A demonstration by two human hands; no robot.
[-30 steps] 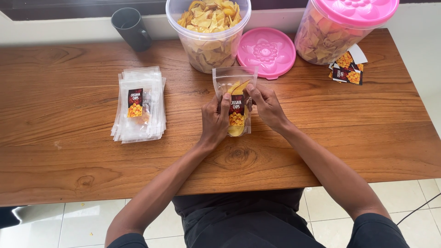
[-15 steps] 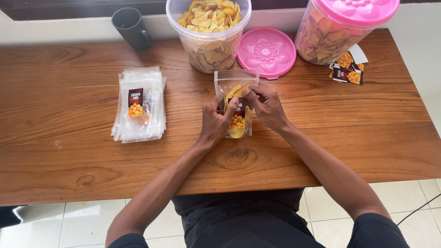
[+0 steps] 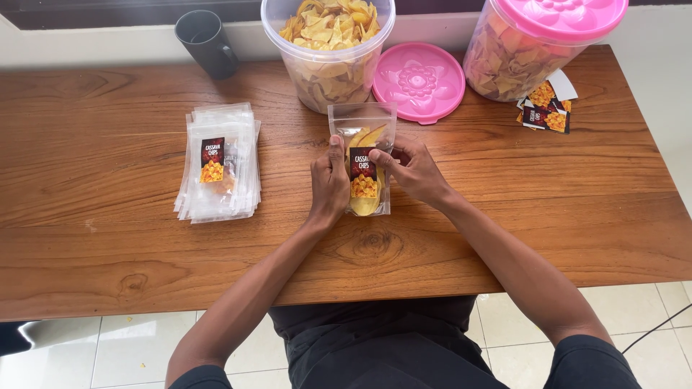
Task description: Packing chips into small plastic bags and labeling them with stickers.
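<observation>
A clear plastic pouch (image 3: 364, 155) is shown lying flat at the middle of the wooden worktop (image 3: 108, 238), held from both sides: the left hand (image 3: 329, 181) is closed on its left edge with the thumb laid up along the side, and the right hand (image 3: 412, 170) is closed on its right edge, with a fingertip pressed against the dark label on the front. A few yellow chips are seen inside the pouch, gathered in its lower half, while the upper part is empty and transparent; the top edge does not appear to be sealed, though this cannot be told for certain. The filling of this one pouch is therefore judged to be partly done, with room left inside and the closing not yet made. A stack of flat, empty labelled pouches (image 3: 218, 163) is seen well to the left on the worktop, which suggests that most of the packing is left. Just behind the held pouch stands an open clear tub of chips (image 3: 329, 50), filled to the rim, with its pink flower-moulded lid (image 3: 418, 81) laid beside it to the right. A second tub (image 3: 537, 43), closed by a pink lid and also full, is placed at the far right corner, with a few loose dark labels (image 3: 546, 109) at its foot. A dark grey mug (image 3: 205, 42) stands at the far left edge.
</observation>
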